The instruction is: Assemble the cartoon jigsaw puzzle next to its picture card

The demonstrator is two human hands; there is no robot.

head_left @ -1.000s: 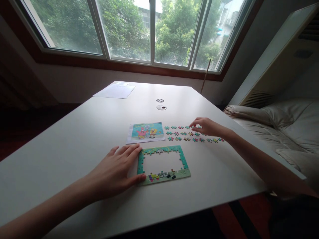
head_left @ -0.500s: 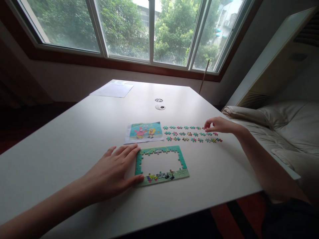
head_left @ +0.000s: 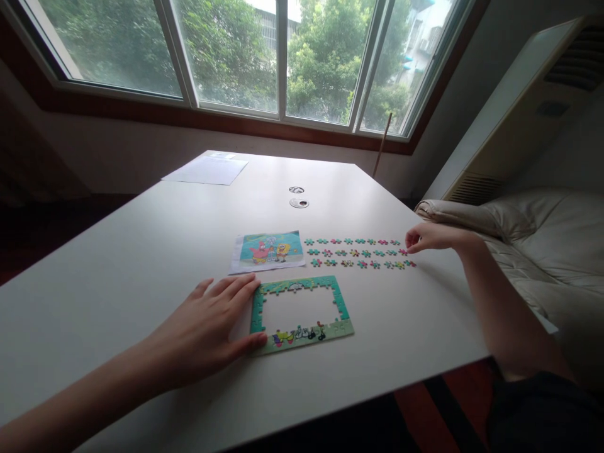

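A jigsaw puzzle frame (head_left: 343,308), green-edged with an empty middle, lies on the white table (head_left: 141,264). My left hand (head_left: 207,330) rests flat and open against its left edge, thumb touching the lower corner. Beyond it lies a cartoon reference picture (head_left: 268,249). To the picture's right, several loose puzzle pieces (head_left: 353,253) sit in three rows. My right hand (head_left: 431,238) is at the right end of those rows, fingers curled together in a pinch; whether a piece is in them I cannot make out.
A sheet of paper (head_left: 207,170) lies at the table's far left. Two round cable caps (head_left: 297,196) sit mid-table. A thin stick (head_left: 381,146) leans by the window. A cushioned sofa (head_left: 542,251) stands right of the table.
My right hand has slid rightward along the rows of loose pieces, from their middle to their right end, and its fingers have curled into a pinch. My left hand has stayed put.
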